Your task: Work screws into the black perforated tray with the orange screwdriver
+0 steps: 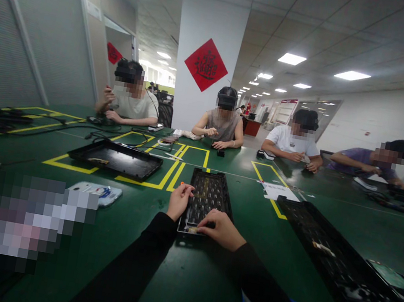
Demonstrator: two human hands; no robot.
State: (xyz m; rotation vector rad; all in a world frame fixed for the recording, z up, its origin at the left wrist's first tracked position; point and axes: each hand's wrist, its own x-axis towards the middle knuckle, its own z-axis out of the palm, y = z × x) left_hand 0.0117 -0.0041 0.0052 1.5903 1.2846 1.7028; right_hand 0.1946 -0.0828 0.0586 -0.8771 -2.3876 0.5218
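A long black plastic housing [210, 194], with rows of small bright parts inside like a keyboard shell, lies on the green table in front of me. At its left side, my left hand [179, 203] has its fingers pinched together over the edge. A small orange spot [181, 184] shows beside those fingers, but what they hold is unclear. My right hand [225, 229] reaches into the near end with thumb and fingertips closed. Just by these fingertips lies a small pale piece [192, 230]. Whether they grip anything is too small to make out.
A black tray [116, 158] lies to the left, and a longer black housing [335, 258] to the right. A phone in a patterned case [110, 196] rests on the left. Cables [0, 116] lie at the far left. Several people sit across the table [120, 261].
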